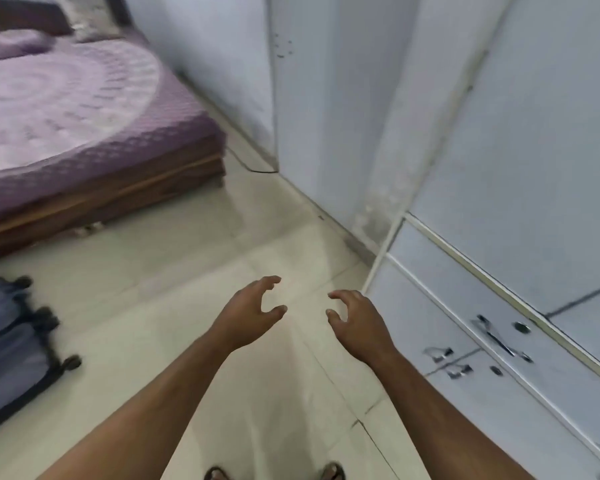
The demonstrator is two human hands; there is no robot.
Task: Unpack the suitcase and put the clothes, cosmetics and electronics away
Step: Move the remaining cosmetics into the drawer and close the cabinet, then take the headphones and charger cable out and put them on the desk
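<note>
Both hands are out front over the tiled floor (pixel 174 306), left hand (pixel 253 308) and right hand (pixel 355 322) with fingers loosely curled and holding nothing, so by my read we're between items. The blue-grey suitcase (pixel 13 344) lies on the floor at far left near the bed (pixel 84 126), black wheels showing, blurred, its contents not visible. Next up, likely turning left and stooping for another piece, or reaching right for the white wardrobe doors' (pixel 482 362) metal handles (pixel 499 341).

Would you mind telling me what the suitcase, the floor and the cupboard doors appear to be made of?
Suitcase: probably hard moulded plastic, blue-grey with ribs, black wheels; blur leaves it uncertain.
Floor: glossy cream tile, judging by grout lines and sheen.
Cupboard doors: smooth pale laminate or painted board, with shiny metal handles.
</note>
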